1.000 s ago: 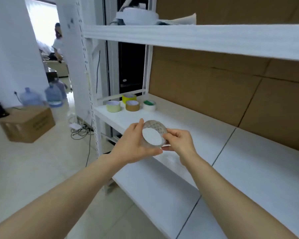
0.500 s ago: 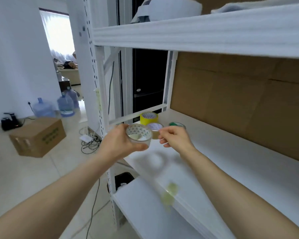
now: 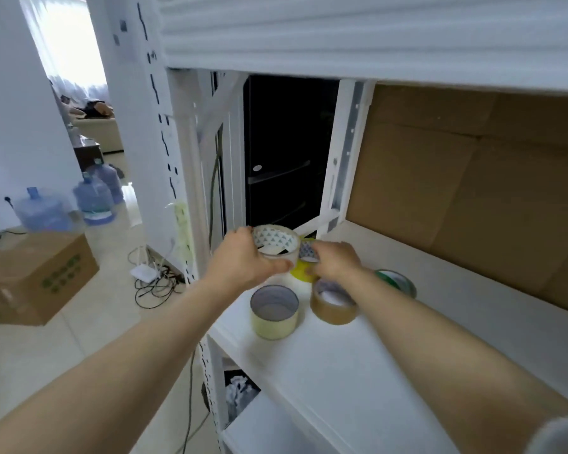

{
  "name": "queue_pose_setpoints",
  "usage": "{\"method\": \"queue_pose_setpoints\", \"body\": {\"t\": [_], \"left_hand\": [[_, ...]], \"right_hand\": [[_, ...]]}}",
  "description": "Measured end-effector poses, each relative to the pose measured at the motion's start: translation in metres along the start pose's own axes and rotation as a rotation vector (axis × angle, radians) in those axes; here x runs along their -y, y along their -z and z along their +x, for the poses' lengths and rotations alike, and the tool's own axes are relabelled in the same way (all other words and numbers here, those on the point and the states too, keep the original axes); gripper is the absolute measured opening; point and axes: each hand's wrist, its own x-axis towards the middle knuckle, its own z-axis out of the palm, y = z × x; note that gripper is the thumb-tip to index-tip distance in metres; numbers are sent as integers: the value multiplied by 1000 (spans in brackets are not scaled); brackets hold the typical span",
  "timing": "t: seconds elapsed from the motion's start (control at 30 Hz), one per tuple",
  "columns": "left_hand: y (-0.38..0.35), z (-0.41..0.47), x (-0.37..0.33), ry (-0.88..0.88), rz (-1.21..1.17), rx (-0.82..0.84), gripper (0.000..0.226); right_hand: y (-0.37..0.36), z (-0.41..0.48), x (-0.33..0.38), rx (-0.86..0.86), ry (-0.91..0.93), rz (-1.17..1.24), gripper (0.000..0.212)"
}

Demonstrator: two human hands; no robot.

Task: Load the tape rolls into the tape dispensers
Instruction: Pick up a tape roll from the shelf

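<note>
1. Clear tape roll (image 3: 276, 245), with a triangle print inside its core, sits in the left hand (image 3: 243, 262); thumb below and fingers behind clamp it above the shelf (image 3: 358, 355).
2. At 3 o'clock of it, the right hand (image 3: 333, 262) reaches over the yellow roll (image 3: 300, 273); whether it pinches something I cannot tell.
3. At 6 o'clock stand a pale roll (image 3: 274, 312) and a brown roll (image 3: 333, 306); a green roll (image 3: 395, 281) lies at 4 o'clock.
4. I see no dispenser, so keep the grip firm, find the loose tape end, and do not knock the standing rolls.
</note>
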Motion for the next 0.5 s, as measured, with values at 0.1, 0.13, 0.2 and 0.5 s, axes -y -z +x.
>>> {"method": "queue_pose_setpoints", "body": {"t": [0.1,0.13,0.2,0.5], "left_hand": [[-11,35,2,-24,-63,66,99],[-14,45,3,-31,-67,83,98],[-19,61,4,-52,-90,108,94],[-65,105,-8,-119,-116,294,87]], "right_hand": [[-14,24,6,79,-52,-75,22],[-18,30,7,80,-63,-111,26],[-14,34,10,26,-75,-145,30],[66,3,-38,-410,-350,332,9]]}}
